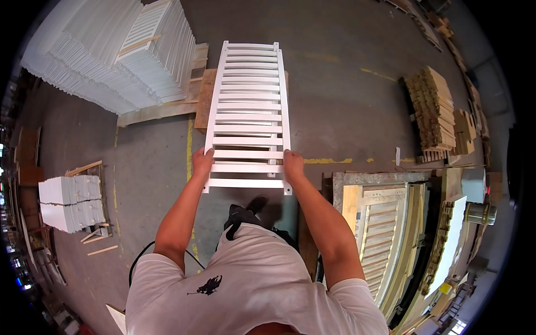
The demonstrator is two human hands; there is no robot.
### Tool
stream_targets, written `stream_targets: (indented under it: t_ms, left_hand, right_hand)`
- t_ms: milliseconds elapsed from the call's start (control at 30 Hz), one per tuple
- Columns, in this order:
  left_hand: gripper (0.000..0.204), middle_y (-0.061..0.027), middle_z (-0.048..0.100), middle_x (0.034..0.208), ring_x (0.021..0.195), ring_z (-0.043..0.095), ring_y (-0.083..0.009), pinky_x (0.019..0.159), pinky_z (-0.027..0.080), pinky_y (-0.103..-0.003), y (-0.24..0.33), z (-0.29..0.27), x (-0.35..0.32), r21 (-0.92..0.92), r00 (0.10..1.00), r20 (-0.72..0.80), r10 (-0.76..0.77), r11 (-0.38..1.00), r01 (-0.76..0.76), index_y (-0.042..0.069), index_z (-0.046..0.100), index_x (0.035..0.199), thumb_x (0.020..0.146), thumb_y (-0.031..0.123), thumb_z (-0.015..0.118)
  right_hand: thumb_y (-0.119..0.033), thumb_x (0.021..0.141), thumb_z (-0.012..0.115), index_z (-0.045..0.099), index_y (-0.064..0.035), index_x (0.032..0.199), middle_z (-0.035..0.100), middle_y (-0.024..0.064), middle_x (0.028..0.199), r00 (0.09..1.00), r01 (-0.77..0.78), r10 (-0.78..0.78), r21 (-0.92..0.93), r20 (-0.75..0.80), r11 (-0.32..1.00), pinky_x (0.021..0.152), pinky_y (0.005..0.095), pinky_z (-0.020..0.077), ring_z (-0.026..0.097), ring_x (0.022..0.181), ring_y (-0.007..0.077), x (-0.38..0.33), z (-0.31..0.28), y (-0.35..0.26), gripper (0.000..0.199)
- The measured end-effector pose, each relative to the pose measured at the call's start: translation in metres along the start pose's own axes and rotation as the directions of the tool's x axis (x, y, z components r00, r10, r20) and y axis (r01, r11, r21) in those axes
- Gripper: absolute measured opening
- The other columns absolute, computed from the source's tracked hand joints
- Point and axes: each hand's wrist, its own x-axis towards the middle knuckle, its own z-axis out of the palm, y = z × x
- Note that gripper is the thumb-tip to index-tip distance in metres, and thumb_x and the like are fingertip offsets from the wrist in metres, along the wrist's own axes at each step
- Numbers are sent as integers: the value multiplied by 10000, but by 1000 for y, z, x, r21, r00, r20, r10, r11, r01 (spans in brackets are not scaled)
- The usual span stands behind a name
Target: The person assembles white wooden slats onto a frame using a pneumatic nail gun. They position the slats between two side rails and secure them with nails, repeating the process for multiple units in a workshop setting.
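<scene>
A long white slatted panel stretches away from me, its two side rails joined by several crosswise slats. My left hand is closed round the left rail close to the near end. On the opposite rail, at about the same distance, my right hand grips it too. Through the gaps between slats, more white slatted parts show beneath. Under its far half is a brown wooden support, mostly hidden by the panel.
Tall stacks of white panels stand on a pallet at the far left. A smaller white stack is at left. Wooden slats are piled at far right. Beside my right arm lies a wooden frame with slats. Yellow lines mark the floor.
</scene>
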Motion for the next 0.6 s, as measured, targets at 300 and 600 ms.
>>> stream_targets:
  t_ms: [300,600]
  left_hand:
    - [338,-123,653,940,793,613,-220,748,491,-352,-3,-21,73,157,998,68,12,987,-22,-42,630,1085,840,191,653]
    - [503,-153,501,1265,1186,481,-276,962,431,-372,17,72,12,321,893,105,437,835,-446,20,490,1295,847,171,661]
  right_hand:
    - [-139,850,497,601,50,974,649,207,869,999,38,-37,-68,22,997,740,418,492,633,800,351,39,33,6,249]
    - [-187,845,603,506,44,1243,563,247,1220,938,346,-328,-221,115,912,967,420,436,550,1115,390,-64,-12,38,470]
